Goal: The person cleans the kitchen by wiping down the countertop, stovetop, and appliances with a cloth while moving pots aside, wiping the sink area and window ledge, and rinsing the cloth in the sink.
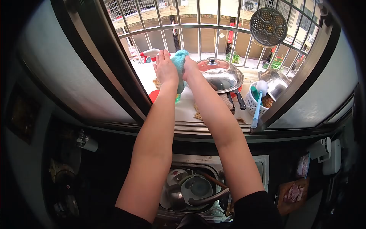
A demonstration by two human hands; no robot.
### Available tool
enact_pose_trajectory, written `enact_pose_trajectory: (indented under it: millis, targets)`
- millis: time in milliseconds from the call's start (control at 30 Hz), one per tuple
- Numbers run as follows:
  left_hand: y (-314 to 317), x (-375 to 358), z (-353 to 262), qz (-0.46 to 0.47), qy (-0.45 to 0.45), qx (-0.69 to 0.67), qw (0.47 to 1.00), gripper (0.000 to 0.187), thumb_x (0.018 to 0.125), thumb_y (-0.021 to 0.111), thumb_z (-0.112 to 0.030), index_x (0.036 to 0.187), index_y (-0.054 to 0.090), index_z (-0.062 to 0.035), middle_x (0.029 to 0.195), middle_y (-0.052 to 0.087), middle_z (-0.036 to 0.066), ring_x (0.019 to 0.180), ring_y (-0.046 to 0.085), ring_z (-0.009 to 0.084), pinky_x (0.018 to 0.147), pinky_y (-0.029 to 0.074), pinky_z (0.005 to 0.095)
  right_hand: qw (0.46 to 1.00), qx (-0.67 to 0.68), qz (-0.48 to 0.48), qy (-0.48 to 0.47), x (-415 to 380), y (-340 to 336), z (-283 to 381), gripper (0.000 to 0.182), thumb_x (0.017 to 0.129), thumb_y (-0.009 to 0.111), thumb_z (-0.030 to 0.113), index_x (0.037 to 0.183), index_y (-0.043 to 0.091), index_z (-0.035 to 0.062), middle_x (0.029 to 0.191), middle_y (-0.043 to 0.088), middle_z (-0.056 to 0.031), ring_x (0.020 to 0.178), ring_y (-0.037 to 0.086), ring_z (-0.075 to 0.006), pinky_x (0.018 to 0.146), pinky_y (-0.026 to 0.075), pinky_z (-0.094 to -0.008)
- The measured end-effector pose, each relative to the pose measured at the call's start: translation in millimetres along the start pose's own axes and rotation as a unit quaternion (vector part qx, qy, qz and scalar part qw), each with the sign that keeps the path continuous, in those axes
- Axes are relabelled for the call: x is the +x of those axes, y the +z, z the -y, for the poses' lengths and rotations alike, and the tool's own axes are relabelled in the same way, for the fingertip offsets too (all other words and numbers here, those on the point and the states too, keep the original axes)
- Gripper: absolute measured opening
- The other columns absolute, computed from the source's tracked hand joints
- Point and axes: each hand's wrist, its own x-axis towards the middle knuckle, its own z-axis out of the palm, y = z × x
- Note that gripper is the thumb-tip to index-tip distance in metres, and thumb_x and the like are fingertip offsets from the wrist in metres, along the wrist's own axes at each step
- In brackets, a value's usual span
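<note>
Both my arms reach out through the open window over the ledge. My right hand (189, 68) has its fingers closed around a teal fluffy cloth (179, 61), which hangs down between my hands. My left hand (166, 70) is held up beside the cloth with its fingers stretched out; whether its palm presses the cloth is hidden. Just behind my left hand is a red and white spray-bottle head (150, 53). Under the cloth a green object (178, 98) shows in part, and a red round item (154, 96) lies to its left.
On the ledge stand a lidded steel pan (221, 74), a black-handled knife (240, 100) and a white basket (250, 102) with a blue brush (258, 110). Metal bars (200, 26) close off the outside. Dishes (196, 189) fill the sink below. Meat lies on a cutting board (284, 208).
</note>
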Motion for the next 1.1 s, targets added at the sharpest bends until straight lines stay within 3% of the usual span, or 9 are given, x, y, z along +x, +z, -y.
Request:
enact_pose_trajectory:
  millis: [100, 333, 800, 900, 1100]
  targets:
    - [-3.2, -2.5, 4.9, 0.002, 0.018, 0.038, 0.999, 0.049, 0.093, 0.040, -0.008, 0.142, 0.044, -0.0142, 0.150, 0.041, 0.004, 0.135, 0.043, 0.0231, 0.108, 0.035, 0.0459, 0.998, 0.035, 0.044, -0.004, -8.6, 5.4, -3.7, 0.050, 0.102, 0.034, 0.041, 0.130, 0.052, 0.0043, 0.125, 0.059, -0.0143, 0.110, 0.060, -0.0283, 0.087, 0.048, -0.0500]
    - [-4.8, -4.6, 9.0, 0.009, 0.023, 0.092, 0.995, 0.052, 0.092, 0.042, -0.007, 0.142, 0.045, -0.0214, 0.149, 0.042, -0.001, 0.133, 0.045, 0.0198, 0.106, 0.035, 0.0504, 0.991, 0.103, 0.079, 0.024, -21.7, 9.5, 6.2, 0.047, 0.103, 0.032, 0.039, 0.122, 0.055, 0.0026, 0.113, 0.064, -0.0149, 0.093, 0.069, -0.0300, 0.073, 0.056, -0.0481]
    - [-1.9, -8.6, 8.7, 0.042, 0.015, 0.109, 0.993, 0.054, 0.091, 0.043, -0.008, 0.143, 0.043, -0.0240, 0.150, 0.040, -0.001, 0.133, 0.045, 0.0176, 0.108, 0.032, 0.0532, 0.994, 0.077, 0.072, 0.001, -24.0, 10.9, 12.0, 0.045, 0.102, 0.034, 0.038, 0.121, 0.055, 0.0035, 0.112, 0.063, -0.0131, 0.096, 0.068, -0.0282, 0.079, 0.054, -0.0447]
    - [0.2, -9.3, 10.4, 0.024, 0.032, 0.092, 0.995, 0.051, 0.091, 0.047, -0.010, 0.141, 0.045, -0.0203, 0.146, 0.043, 0.001, 0.131, 0.048, 0.0228, 0.107, 0.032, 0.0540, 0.996, 0.067, 0.061, -0.007, -24.9, 8.6, 13.4, 0.046, 0.102, 0.034, 0.038, 0.123, 0.054, 0.0030, 0.115, 0.062, -0.0137, 0.098, 0.067, -0.0287, 0.080, 0.055, -0.0451]
    - [-5.3, -9.7, 9.3, 0.070, 0.019, 0.084, 0.994, 0.054, 0.091, 0.047, -0.008, 0.143, 0.043, -0.0207, 0.145, 0.043, 0.000, 0.130, 0.049, 0.0253, 0.108, 0.032, 0.0551, 0.990, 0.091, 0.106, 0.027, -13.7, -6.7, 10.8, 0.049, 0.104, 0.030, 0.039, 0.130, 0.049, 0.0022, 0.120, 0.061, -0.0156, 0.102, 0.066, -0.0311, 0.084, 0.055, -0.0493]
